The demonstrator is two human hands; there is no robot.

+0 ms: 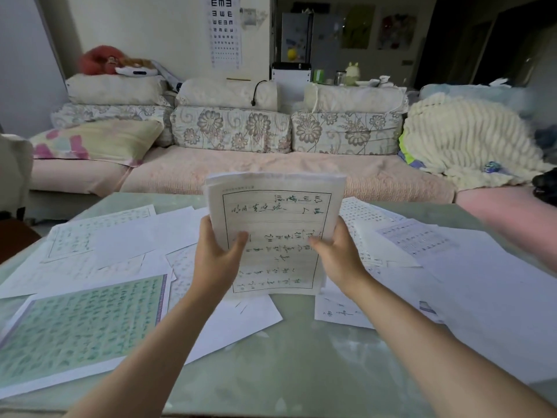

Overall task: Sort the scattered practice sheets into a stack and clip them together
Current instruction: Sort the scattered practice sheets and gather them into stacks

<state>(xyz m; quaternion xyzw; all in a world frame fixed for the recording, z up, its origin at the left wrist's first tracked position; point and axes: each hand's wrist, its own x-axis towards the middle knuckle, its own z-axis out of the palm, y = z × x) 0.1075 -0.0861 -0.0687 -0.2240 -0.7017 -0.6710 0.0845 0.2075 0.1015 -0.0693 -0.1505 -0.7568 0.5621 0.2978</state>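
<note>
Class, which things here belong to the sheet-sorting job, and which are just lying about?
Belong to the job: the stack of sheets, gripped by the left hand and right hand; the green practice sheet; the purple-grid sheet.
Lying about: eye chart, pink-flowered pillow, cream blanket.

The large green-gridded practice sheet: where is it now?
In the head view the green-gridded sheet lies flat on the pale table, lower left, beside the left forearm.

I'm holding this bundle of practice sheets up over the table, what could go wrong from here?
The bundle is held only at its lower sides by the left hand and right hand; its top edges look uneven, so sheets may slip out. Tapping it down could scatter the loose sheets underneath.
</note>
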